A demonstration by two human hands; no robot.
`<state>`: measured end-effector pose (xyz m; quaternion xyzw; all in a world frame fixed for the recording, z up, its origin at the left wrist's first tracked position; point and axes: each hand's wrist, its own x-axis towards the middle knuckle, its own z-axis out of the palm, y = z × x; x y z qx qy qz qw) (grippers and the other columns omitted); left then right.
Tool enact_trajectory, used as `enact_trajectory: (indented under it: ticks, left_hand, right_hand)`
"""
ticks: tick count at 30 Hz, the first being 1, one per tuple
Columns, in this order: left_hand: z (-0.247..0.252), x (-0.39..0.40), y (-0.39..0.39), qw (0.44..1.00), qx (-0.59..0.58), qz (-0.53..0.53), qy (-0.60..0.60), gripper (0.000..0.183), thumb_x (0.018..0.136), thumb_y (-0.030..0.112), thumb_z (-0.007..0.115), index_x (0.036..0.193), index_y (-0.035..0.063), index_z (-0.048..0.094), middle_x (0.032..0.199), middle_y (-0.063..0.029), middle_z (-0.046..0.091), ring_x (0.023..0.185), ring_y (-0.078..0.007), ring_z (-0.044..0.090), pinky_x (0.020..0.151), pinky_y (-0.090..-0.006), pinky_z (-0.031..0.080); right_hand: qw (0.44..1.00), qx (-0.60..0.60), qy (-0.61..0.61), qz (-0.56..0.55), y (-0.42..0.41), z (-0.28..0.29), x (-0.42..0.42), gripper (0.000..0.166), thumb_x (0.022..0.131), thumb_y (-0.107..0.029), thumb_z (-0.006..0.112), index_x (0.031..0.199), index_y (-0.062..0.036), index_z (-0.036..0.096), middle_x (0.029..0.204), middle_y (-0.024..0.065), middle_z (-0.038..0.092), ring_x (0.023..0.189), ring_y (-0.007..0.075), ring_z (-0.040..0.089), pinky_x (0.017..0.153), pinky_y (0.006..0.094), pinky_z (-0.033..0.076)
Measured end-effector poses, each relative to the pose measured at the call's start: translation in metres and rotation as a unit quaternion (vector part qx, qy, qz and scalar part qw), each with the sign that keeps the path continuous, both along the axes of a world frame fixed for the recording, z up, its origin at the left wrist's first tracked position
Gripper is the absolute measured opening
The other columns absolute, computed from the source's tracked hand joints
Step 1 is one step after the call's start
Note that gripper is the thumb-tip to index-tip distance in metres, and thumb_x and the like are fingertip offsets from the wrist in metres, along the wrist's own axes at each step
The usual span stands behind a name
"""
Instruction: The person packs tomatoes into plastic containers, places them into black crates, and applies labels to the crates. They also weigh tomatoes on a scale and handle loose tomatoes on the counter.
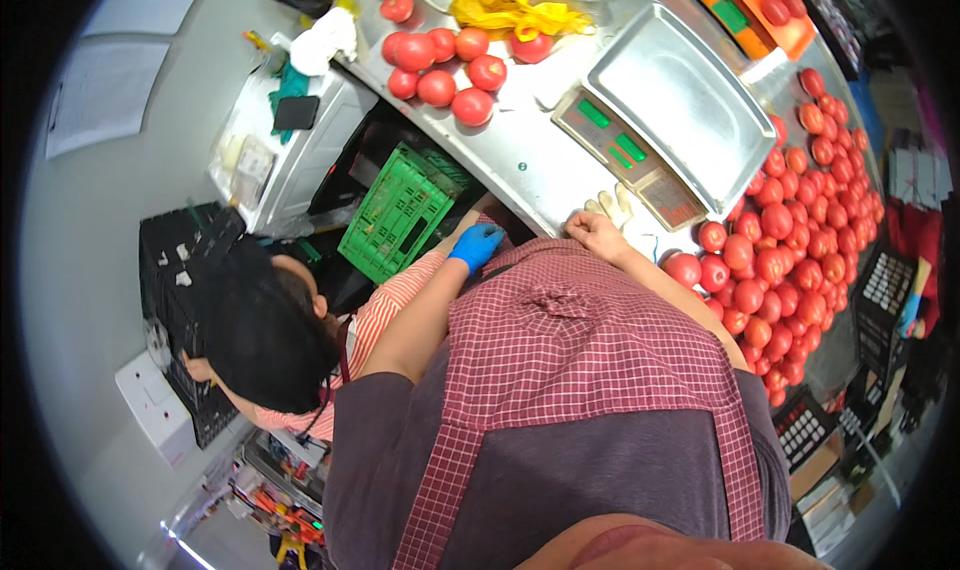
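My left hand (478, 247), in a blue glove, is at my waist beside the checked red apron (577, 330). Its fingers are curled, and whether they grip anything is hidden. My bare right hand (592, 234) rests at the near edge of the metal table (517, 161), fingers loosely bent; its fingertips are partly hidden. Just beyond it lies a pale work glove (616, 204). A weighing scale with a metal pan (679, 105) stands farther back. Tomatoes (780, 262) are heaped to the right, and a smaller group of tomatoes (442, 67) sits at the left.
At my left, a person in a black cap (262, 330) bends beside a green plastic crate (401, 214). Yellow plastic bags (502, 4) lie at the back. An orange scale (750, 15) holds several tomatoes. Black crates (885, 292) stand at far right, near another person's sleeve (911, 232).
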<state>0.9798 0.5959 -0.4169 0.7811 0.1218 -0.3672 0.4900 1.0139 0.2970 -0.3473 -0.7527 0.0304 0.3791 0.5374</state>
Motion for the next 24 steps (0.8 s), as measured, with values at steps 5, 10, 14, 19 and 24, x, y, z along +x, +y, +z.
enact_trajectory:
  ticks: [5,10,14,19,24]
  left_hand:
    - [-0.004,-0.002,0.001,0.998,0.029,-0.045,-0.03,0.034,0.088,0.031,0.054,0.095,0.0003,0.066,0.086,-0.0131,0.067,0.074,-0.0218,0.062,0.068,-0.0345,0.049]
    - [-0.001,-0.001,-0.002,0.992,0.095,-0.084,-0.011,0.035,0.086,0.038,0.052,0.105,0.012,0.068,0.113,-0.0152,0.063,0.105,-0.0301,0.06,0.092,-0.0371,0.046]
    - [0.006,-0.001,-0.002,0.992,0.108,-0.051,0.027,0.036,0.085,0.038,0.053,0.105,0.011,0.067,0.109,-0.0157,0.064,0.1,-0.0301,0.061,0.09,-0.0378,0.046]
    - [0.007,-0.004,0.002,0.991,0.121,-0.051,0.014,0.036,0.084,0.036,0.054,0.103,0.0083,0.067,0.102,-0.0157,0.066,0.094,-0.0296,0.063,0.085,-0.0378,0.048]
    - [0.001,-0.006,0.004,0.994,0.1,-0.023,0.03,0.036,0.084,0.035,0.056,0.105,0.0073,0.067,0.105,-0.0161,0.066,0.096,-0.03,0.063,0.087,-0.0391,0.048]
  right_hand:
    - [0.999,-0.006,-0.034,0.017,-0.001,-0.001,0.001,0.018,0.087,-0.02,0.058,0.088,-0.0036,0.064,0.078,0.0038,0.062,0.075,0.0132,0.057,0.07,0.0277,0.046]
    - [0.999,0.027,-0.015,0.013,-0.003,-0.008,0.002,0.015,0.089,-0.017,0.057,0.088,-0.0033,0.063,0.075,-0.0007,0.059,0.07,0.0079,0.052,0.064,0.0234,0.043]
    - [0.998,0.06,0.024,-0.003,-0.002,-0.008,0.004,0.014,0.091,-0.015,0.057,0.087,-0.0025,0.063,0.076,-0.002,0.058,0.069,0.0069,0.05,0.063,0.0223,0.042]
    - [0.993,0.086,0.072,-0.021,-0.001,-0.002,0.005,0.013,0.092,-0.012,0.056,0.088,-0.0014,0.062,0.076,-0.0013,0.059,0.068,0.0073,0.05,0.062,0.0214,0.042]
    - [0.998,0.047,0.047,0.001,-0.003,-0.007,0.007,0.013,0.091,-0.011,0.055,0.09,-0.0007,0.063,0.076,-0.0009,0.059,0.069,0.0076,0.051,0.063,0.0214,0.042]
